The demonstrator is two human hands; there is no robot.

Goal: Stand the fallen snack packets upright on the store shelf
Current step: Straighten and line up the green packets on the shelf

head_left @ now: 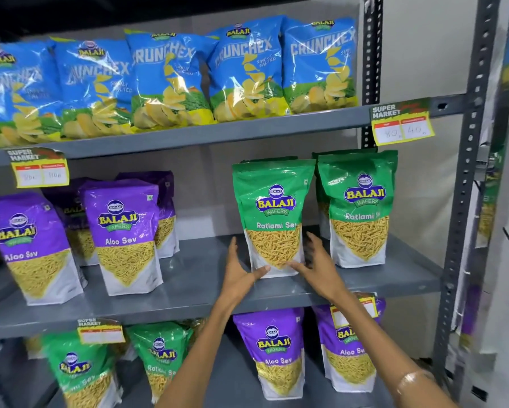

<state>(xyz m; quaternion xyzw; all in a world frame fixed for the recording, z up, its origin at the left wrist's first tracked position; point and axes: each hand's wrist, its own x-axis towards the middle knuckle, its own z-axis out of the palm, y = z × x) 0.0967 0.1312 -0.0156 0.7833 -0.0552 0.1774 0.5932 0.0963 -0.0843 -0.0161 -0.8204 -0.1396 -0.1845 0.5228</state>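
Note:
A green Ratlami Sev packet (272, 213) stands upright on the middle grey shelf (194, 278). My left hand (238, 272) is at its lower left corner, fingers spread, thumb touching the base. My right hand (318, 266) is at its lower right side, fingers spread, fingertips against the packet's bottom front. Neither hand is closed around it. A second green Ratlami Sev packet (359, 207) stands upright just to the right, with another packet behind it. Purple Aloo Sev packets (123, 234) stand on the left of the same shelf.
Blue Crunchex chip bags (170, 78) line the top shelf. Green and purple packets (272, 351) stand on the lower shelf. Yellow price tags (402, 125) hang from shelf edges. A grey perforated upright post (465, 178) bounds the right side.

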